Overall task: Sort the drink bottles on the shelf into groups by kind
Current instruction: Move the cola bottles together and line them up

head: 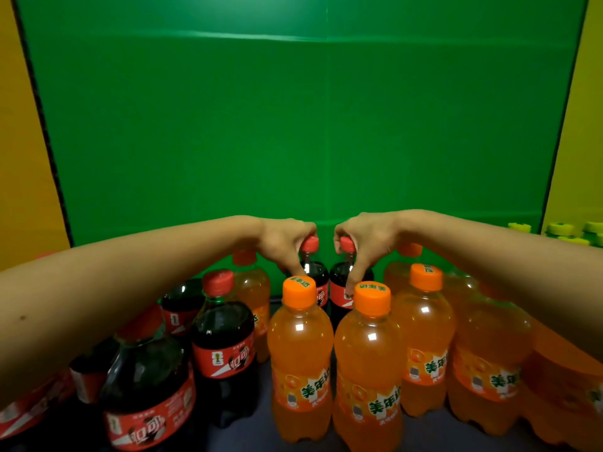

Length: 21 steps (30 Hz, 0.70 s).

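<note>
Two dark cola bottles with red caps stand side by side at the back middle of the shelf. My left hand (284, 243) grips the neck and cap of the left cola bottle (315, 272). My right hand (362, 239) grips the cap of the right cola bottle (339, 282). Several more cola bottles (225, 350) stand at the front left. Two orange soda bottles (300, 347) with orange caps stand in front of the held pair, and several more orange soda bottles (424, 327) fill the right side. One orange bottle (251, 285) stands behind the colas.
A green backdrop (293, 125) rises behind the shelf, with yellow walls on both sides. Yellow-green caps (559, 230) of other bottles show at the far right edge. The dark shelf surface (266, 425) shows between the front bottles.
</note>
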Each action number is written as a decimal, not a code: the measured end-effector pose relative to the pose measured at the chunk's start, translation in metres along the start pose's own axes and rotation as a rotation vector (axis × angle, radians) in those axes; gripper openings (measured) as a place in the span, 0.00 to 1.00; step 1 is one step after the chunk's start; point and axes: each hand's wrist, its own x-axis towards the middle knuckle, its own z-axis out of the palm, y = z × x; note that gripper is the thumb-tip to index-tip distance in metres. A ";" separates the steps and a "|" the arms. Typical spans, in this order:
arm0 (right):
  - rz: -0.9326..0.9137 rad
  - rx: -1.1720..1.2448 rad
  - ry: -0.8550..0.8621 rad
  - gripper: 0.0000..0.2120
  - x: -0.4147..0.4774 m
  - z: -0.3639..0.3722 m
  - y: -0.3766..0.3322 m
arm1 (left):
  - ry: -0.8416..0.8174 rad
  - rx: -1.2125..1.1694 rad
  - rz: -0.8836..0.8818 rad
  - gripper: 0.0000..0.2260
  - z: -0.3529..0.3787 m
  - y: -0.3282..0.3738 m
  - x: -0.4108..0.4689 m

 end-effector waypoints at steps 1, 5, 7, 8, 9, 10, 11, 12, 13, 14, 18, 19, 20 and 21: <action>0.002 -0.014 0.024 0.28 -0.002 -0.003 -0.001 | 0.009 -0.021 -0.013 0.28 -0.003 0.001 -0.003; 0.050 0.086 0.175 0.30 -0.013 -0.019 0.000 | 0.105 -0.240 -0.029 0.23 -0.021 0.000 -0.018; 0.059 0.219 0.282 0.28 -0.019 -0.026 0.004 | 0.199 -0.336 -0.017 0.20 -0.028 -0.001 -0.027; 0.059 0.295 0.337 0.26 -0.021 -0.029 0.005 | 0.255 -0.397 -0.016 0.18 -0.031 -0.001 -0.031; 0.058 0.375 0.396 0.25 -0.023 -0.032 0.007 | 0.317 -0.476 -0.013 0.15 -0.033 0.000 -0.035; 0.055 0.457 0.458 0.25 -0.025 -0.034 0.007 | 0.391 -0.565 -0.012 0.12 -0.035 0.001 -0.039; 0.049 0.535 0.524 0.26 -0.026 -0.036 0.008 | 0.473 -0.653 -0.006 0.09 -0.038 0.001 -0.041; 0.039 0.606 0.594 0.27 -0.028 -0.037 0.006 | 0.562 -0.728 0.003 0.09 -0.040 0.002 -0.044; 0.018 0.670 0.667 0.28 -0.030 -0.038 0.004 | 0.650 -0.786 0.022 0.10 -0.042 0.004 -0.047; -0.011 0.723 0.744 0.27 -0.033 -0.039 -0.001 | 0.737 -0.830 0.040 0.10 -0.044 0.007 -0.050; -0.133 0.814 1.058 0.16 -0.048 -0.050 -0.026 | 1.076 -0.951 0.130 0.12 -0.055 0.020 -0.073; -0.163 0.840 1.125 0.16 -0.053 -0.054 -0.034 | 1.153 -0.965 0.160 0.13 -0.058 0.023 -0.082; -0.191 0.869 1.183 0.17 -0.060 -0.058 -0.042 | 1.214 -0.973 0.189 0.15 -0.062 0.024 -0.092; -0.214 0.897 1.233 0.20 -0.066 -0.061 -0.051 | 1.258 -0.975 0.218 0.16 -0.066 0.026 -0.103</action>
